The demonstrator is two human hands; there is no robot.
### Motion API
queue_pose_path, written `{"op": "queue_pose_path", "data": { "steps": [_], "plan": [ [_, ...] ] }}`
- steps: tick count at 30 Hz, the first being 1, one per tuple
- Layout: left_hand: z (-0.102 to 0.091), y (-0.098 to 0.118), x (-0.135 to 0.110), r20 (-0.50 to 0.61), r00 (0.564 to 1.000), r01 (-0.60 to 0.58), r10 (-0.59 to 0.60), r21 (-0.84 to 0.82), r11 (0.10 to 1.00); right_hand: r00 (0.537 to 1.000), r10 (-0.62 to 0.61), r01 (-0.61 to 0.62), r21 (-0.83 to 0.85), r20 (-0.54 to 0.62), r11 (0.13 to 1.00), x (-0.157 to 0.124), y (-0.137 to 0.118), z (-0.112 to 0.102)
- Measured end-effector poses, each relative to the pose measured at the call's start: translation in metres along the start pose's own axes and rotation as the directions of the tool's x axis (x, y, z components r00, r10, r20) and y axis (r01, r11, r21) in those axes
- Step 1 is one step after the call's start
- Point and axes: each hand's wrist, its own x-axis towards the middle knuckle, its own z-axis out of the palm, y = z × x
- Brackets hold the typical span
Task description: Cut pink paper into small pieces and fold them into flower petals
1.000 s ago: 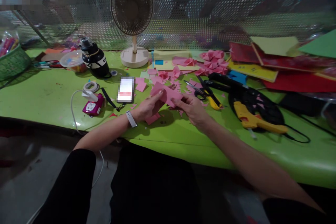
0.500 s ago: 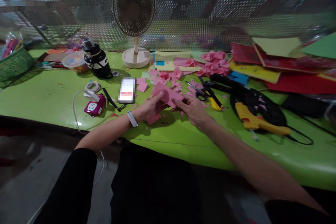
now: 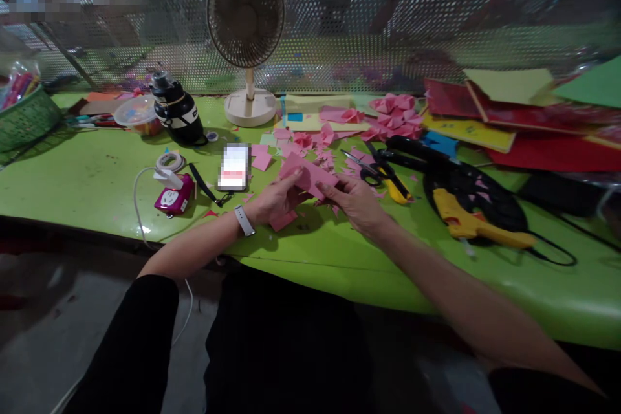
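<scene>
A piece of pink paper (image 3: 309, 176) is held between my two hands above the green table. My left hand (image 3: 281, 197), with a pale watch band at the wrist, pinches its left side, thumb on top. On the right side, my right hand (image 3: 356, 204) grips the same paper between thumb and fingers. Pink paper scraps (image 3: 324, 156) lie behind the hands, and another pink piece (image 3: 282, 220) rests under my left hand. Just right of my right hand are scissors (image 3: 371, 174) and a yellow-handled cutter (image 3: 398, 191).
A yellow glue gun (image 3: 478, 223) lies on a black round plate at right, before stacked coloured paper (image 3: 528, 155). Folded pink paper flowers (image 3: 395, 115) sit behind. Leftward are a phone (image 3: 234, 168), purple power adapter (image 3: 173, 197), black bottle (image 3: 178, 113) and fan (image 3: 249, 110).
Both hands keep their hold on the pink paper with almost no movement. The whole view has shifted very slightly.
</scene>
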Motion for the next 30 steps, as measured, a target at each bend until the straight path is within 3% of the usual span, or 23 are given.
{"op": "queue_pose_path", "data": {
  "steps": [14,20,26,30],
  "plan": [
    [0.006,0.006,-0.005,0.002,1.000,0.000,0.000,-0.101,0.995,1.000,0.017,-0.017,0.070,-0.003,0.997,0.004,0.006,-0.003],
    [0.005,0.007,-0.006,-0.007,1.000,0.013,-0.014,-0.080,0.997,1.000,0.021,-0.021,0.081,-0.004,0.997,0.005,0.013,-0.007],
    [-0.003,0.003,-0.001,0.080,0.997,0.004,0.002,-0.078,0.997,1.000,0.015,-0.015,0.062,0.007,0.998,0.004,0.010,-0.008],
    [-0.007,0.002,0.003,0.061,0.998,-0.022,0.023,-0.024,0.999,0.998,0.011,-0.013,0.028,0.054,1.000,0.002,0.004,-0.008]
  ]
}}
